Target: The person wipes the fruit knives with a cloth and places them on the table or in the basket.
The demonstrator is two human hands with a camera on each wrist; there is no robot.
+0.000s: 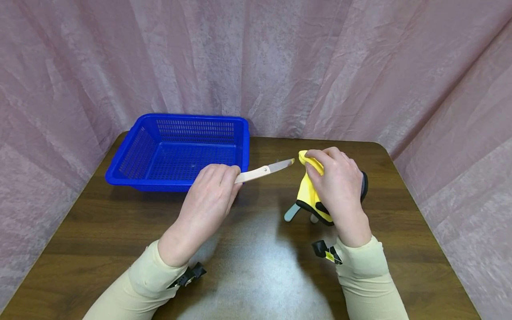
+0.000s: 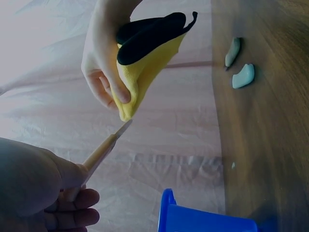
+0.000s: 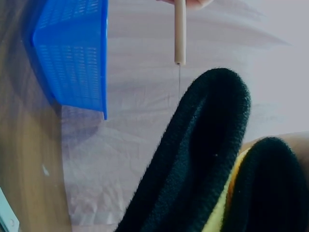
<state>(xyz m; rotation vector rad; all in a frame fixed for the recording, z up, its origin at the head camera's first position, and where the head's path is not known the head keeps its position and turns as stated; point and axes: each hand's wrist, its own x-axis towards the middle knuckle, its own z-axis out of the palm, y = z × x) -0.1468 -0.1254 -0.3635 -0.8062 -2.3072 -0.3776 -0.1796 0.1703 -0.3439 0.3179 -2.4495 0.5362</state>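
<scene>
One cream-handled knife (image 1: 253, 174) is gripped by the left hand (image 1: 209, 193) above the counter (image 1: 248, 271), near the blue basket (image 1: 176, 183), its blade tip held just beside one yellow cloth (image 1: 307, 190) with black edging. The cloth is pinched in the right hand (image 1: 340, 184); below, a pale blue piece (image 1: 291, 213) is laid on the counter.

Left fingers (image 2: 86, 217) curled; right fingers (image 1: 318, 155) pinching against thumb (image 1: 314, 176); forearms (image 1: 134, 282) extended forward, left one slanting inward.
</scene>
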